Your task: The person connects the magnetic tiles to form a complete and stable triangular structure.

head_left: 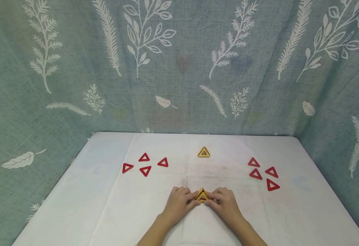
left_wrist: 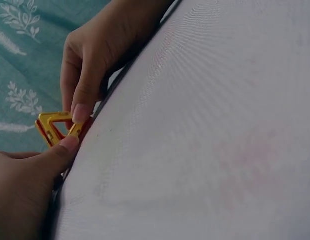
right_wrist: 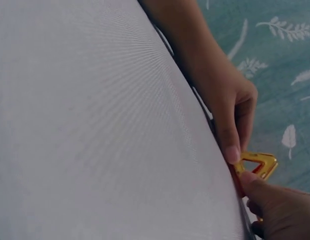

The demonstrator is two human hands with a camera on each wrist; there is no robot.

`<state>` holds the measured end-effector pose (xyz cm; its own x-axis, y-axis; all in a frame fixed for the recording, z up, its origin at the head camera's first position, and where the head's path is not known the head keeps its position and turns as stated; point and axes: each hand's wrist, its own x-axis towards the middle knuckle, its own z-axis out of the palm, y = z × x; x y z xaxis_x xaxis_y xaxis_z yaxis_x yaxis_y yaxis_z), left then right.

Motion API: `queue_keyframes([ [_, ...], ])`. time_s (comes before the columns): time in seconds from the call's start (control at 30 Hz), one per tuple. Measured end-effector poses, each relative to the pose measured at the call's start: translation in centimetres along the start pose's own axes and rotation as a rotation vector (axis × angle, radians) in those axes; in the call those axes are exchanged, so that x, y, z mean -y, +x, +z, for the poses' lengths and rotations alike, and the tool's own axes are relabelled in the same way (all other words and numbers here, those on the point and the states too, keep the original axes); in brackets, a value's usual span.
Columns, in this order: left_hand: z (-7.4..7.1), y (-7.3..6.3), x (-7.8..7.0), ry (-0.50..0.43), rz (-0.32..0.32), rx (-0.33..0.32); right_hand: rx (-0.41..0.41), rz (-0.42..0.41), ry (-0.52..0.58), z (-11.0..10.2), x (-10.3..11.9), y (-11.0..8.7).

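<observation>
Between the two hands is a small piece made of yellow and red triangle tiles (head_left: 202,200), with tiles set at angles to each other. My left hand (head_left: 179,201) pinches its left side with thumb and fingers, and my right hand (head_left: 225,201) pinches its right side. In the left wrist view, both thumbs press on the yellow tile's near edge, and a red edge shows behind it. The right wrist view shows the same yellow frame (right_wrist: 265,160) by the fingertips. Part of the piece is covered by fingers.
Farther back on the white table (head_left: 121,212) sits another yellow triangle piece (head_left: 204,156). Several red triangle tiles (head_left: 145,167) lie flat at the left, and several more red triangles (head_left: 269,186) lie at the right. A green leaf-patterned curtain (head_left: 179,112) surrounds the table.
</observation>
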<state>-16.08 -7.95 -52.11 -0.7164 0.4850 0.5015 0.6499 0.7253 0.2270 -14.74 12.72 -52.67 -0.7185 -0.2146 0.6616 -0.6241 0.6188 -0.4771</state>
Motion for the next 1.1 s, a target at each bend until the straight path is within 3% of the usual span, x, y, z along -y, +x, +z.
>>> queue_keyframes([
  [0.2,0.2,0.8,-0.3,-0.151,-0.123,0.085,0.002,0.07,0.005,0.2,-0.5,0.6],
  [0.33,0.2,1.3,-0.2,-0.209,-0.171,0.101,0.015,0.138,0.038,0.4,-0.9,1.0],
  [0.63,1.3,2.7,-0.2,-0.147,-0.231,0.068,0.077,0.143,0.172,0.3,-2.7,2.4],
  [0.8,2.0,3.9,0.1,-0.135,-0.258,0.032,0.085,0.171,0.187,0.4,-3.6,3.4],
  [1.1,2.6,5.7,1.3,-0.117,-0.276,0.033,0.136,0.306,0.195,0.6,-4.7,5.2],
])
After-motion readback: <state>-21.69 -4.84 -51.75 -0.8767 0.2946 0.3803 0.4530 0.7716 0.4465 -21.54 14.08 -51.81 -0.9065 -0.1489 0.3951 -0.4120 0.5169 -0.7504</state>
